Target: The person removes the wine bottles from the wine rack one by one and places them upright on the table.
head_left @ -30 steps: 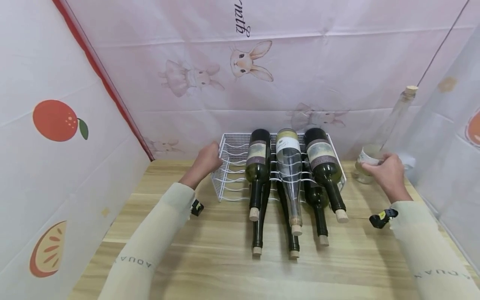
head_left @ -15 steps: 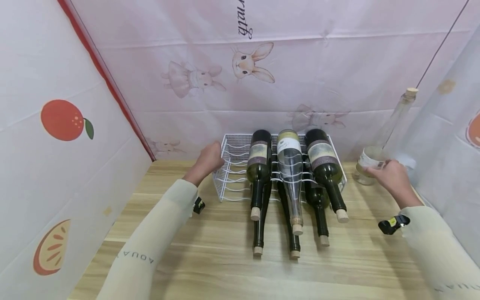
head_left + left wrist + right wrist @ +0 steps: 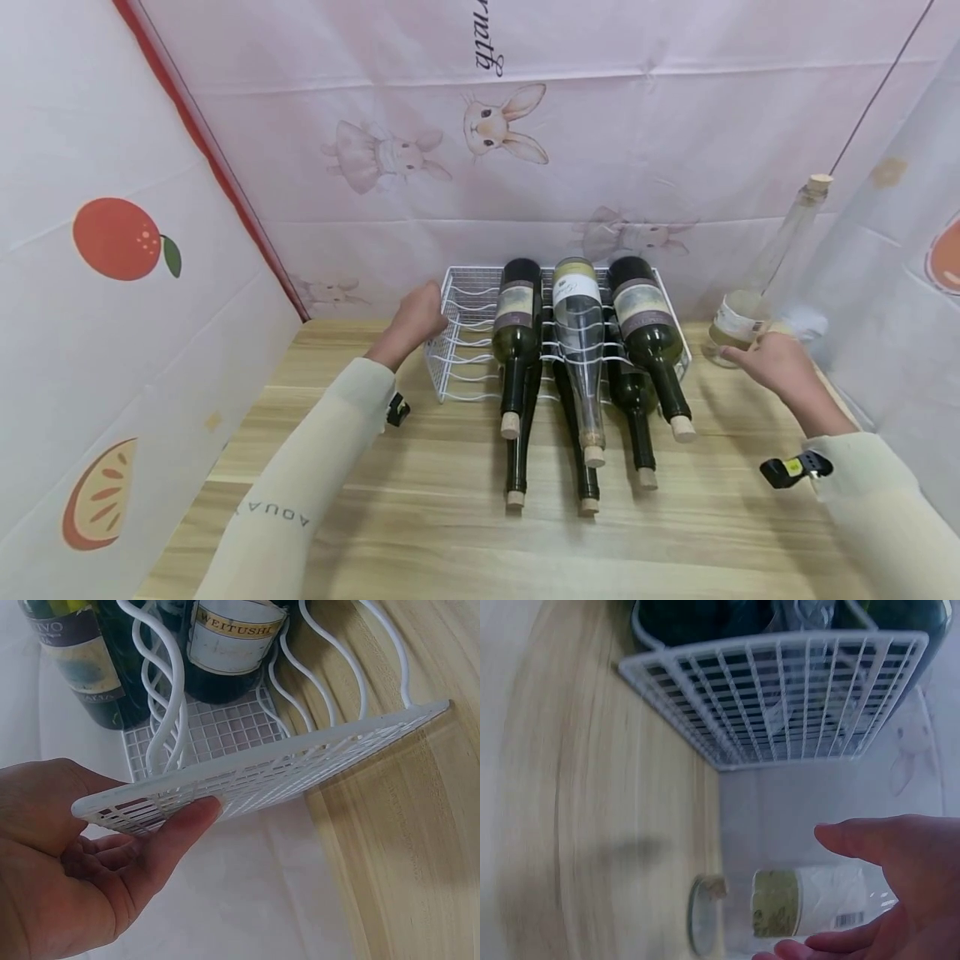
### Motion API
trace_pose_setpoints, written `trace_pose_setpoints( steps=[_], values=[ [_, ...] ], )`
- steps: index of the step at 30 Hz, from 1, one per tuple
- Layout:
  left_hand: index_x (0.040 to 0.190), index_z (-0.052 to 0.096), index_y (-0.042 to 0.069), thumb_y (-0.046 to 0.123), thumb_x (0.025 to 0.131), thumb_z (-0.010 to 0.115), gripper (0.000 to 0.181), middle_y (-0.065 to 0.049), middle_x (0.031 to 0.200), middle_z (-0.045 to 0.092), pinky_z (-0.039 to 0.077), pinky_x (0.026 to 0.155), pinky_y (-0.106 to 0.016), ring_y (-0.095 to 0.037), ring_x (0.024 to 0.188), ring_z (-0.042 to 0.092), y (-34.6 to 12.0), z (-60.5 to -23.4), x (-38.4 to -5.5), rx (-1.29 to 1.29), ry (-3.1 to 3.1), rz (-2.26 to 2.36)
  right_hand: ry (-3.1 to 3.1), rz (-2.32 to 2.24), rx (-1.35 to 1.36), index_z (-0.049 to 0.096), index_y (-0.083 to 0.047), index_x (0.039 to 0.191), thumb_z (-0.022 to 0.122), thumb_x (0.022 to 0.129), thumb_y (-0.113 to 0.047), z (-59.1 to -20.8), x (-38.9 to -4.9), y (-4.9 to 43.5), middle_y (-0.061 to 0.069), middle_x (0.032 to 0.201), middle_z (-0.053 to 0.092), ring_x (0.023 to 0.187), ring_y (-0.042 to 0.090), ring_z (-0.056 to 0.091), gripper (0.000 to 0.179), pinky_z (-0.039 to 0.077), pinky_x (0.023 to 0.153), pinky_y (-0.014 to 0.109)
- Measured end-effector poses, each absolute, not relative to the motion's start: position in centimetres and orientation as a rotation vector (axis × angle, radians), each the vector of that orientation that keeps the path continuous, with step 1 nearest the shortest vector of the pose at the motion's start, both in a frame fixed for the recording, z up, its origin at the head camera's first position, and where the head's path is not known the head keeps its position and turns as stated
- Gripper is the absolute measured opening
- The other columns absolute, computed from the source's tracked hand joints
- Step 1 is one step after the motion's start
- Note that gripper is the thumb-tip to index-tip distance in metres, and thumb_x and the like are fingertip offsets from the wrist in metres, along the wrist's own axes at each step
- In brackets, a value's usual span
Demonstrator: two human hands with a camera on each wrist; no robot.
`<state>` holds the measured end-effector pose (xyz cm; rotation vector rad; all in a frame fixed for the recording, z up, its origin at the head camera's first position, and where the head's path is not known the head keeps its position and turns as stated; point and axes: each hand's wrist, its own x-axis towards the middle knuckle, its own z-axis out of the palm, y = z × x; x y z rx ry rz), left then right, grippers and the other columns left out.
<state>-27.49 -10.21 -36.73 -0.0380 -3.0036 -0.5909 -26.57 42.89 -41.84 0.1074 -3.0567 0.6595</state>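
Note:
My left hand [image 3: 418, 315] grips the left side of a white wire bottle rack [image 3: 247, 750], its thumb against the outer mesh in the left wrist view. At the right, a clear glass wine bottle [image 3: 738, 323] with a cork stands upright on the table. My right hand [image 3: 780, 365] is beside this bottle's lower part. In the right wrist view the thumb is spread from the fingers, near the bottle's label [image 3: 776, 904]; whether the fingers touch the glass I cannot tell. Three corked bottles lie on the rack's upper tier: a dark one [image 3: 515, 342], a clear one [image 3: 579, 333] and another dark one [image 3: 647, 321].
More dark bottles [image 3: 636, 408] lie in the lower tier, their corked necks jutting toward me. The wooden table [image 3: 450, 542] runs in front of the rack. Printed cloth walls [image 3: 360, 242] stand behind and at both sides.
My right hand has shifted slightly right and toward me, lower beside the clear bottle. That bottle's label shows a different face than a second ago. My left hand stays on the rack.

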Motion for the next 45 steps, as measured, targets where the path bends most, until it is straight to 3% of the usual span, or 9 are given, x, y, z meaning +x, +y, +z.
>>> trace_pose_setpoints(
  steps=[2,4,7,10,13,25,34,39,45],
  values=[
    [0.11,0.056,-0.006,-0.006,0.08,0.062,0.03,-0.015,0.094,0.06,0.059,0.073,-0.038,-0.027,0.082,0.059,-10.3,-36.7,-27.5,-0.051,-2.997,-0.589,-3.055,0.667,0.132,0.062,0.008,0.086,0.059,0.099,-0.053,-41.6,-26.2,42.5,0.023,0.078,0.063,0.069,0.031,0.057,0.062,0.045,0.054,0.035],
    [0.108,0.056,-0.006,-0.006,0.08,0.062,0.029,-0.014,0.093,0.06,0.059,0.072,-0.038,-0.027,0.081,0.058,-10.4,-36.7,-27.5,-0.057,-2.994,-0.6,-3.064,0.704,0.143,0.064,0.016,0.112,0.057,0.1,-0.056,-41.1,-25.9,42.1,0.036,0.099,0.068,0.081,0.042,0.064,0.073,0.053,0.062,0.042],
    [0.106,0.057,-0.005,-0.007,0.079,0.063,0.028,-0.014,0.092,0.059,0.059,0.071,-0.037,-0.027,0.079,0.059,-10.4,-36.8,-27.5,-0.059,-2.991,-0.624,-3.089,0.81,0.149,0.049,0.021,0.138,0.053,0.102,-0.056,-40.3,-25.3,41.2,0.046,0.132,0.055,0.111,0.059,0.06,0.085,0.057,0.085,0.059],
    [0.108,0.056,-0.005,-0.006,0.079,0.064,0.029,-0.013,0.092,0.06,0.059,0.071,-0.037,-0.026,0.08,0.059,-10.5,-36.8,-27.6,-0.05,-2.995,-0.634,-3.08,0.946,0.144,0.037,0.021,0.147,0.051,0.103,-0.057,-39.2,-24.5,40.0,0.045,0.146,0.043,0.131,0.062,0.047,0.091,0.048,0.103,0.068],
    [0.108,0.056,-0.005,-0.006,0.08,0.064,0.03,-0.013,0.093,0.06,0.059,0.071,-0.037,-0.026,0.081,0.059,-10.5,-36.8,-27.6,-0.04,-2.998,-0.637,-3.045,1.02,0.152,0.037,0.018,0.149,0.052,0.103,-0.057,-38.1,-24.0,38.9,0.043,0.147,0.045,0.133,0.06,0.048,0.089,0.047,0.105,0.068],
    [0.109,0.056,-0.004,-0.008,0.079,0.062,0.031,-0.013,0.093,0.06,0.058,0.07,-0.035,-0.026,0.08,0.059,-10.4,-36.8,-27.4,-0.023,-3.001,-0.667,-2.928,1.048,0.263,0.047,0.018,0.143,0.056,0.104,-0.048,-34.9,-22.2,35.4,0.041,0.139,0.055,0.127,0.055,0.057,0.077,0.051,0.103,0.063],
    [0.109,0.056,-0.005,-0.008,0.079,0.063,0.031,-0.014,0.094,0.061,0.057,0.068,-0.034,-0.026,0.079,0.059,-10.3,-36.9,-27.4,-0.029,-2.991,-0.666,-2.985,1.024,0.34,0.046,0.018,0.143,0.059,0.102,-0.05,-33.9,-22.5,33.1,0.04,0.136,0.058,0.125,0.054,0.06,0.081,0.054,0.1,0.061],
    [0.111,0.057,-0.005,-0.006,0.08,0.064,0.031,-0.015,0.096,0.062,0.057,0.07,-0.036,-0.026,0.081,0.058,-10.1,-36.8,-27.4,-0.037,-2.994,-0.632,-3.04,0.866,0.373,0.06,0.013,0.127,0.063,0.097,-0.057,-33.4,-22.7,31.8,0.034,0.118,0.069,0.1,0.042,0.069,0.076,0.058,0.078,0.046],
    [0.115,0.056,-0.005,-0.006,0.081,0.064,0.034,-0.015,0.099,0.062,0.059,0.073,-0.036,-0.026,0.084,0.059,-10.2,-36.6,-27.1,-0.005,-2.997,-0.667,-3.095,0.686,0.398,0.062,0.001,0.094,0.07,0.088,-0.064,-32.7,-23.3,30.2,0.011,0.077,0.064,0.065,0.024,0.058,0.065,0.044,0.053,0.032]
  ],
)
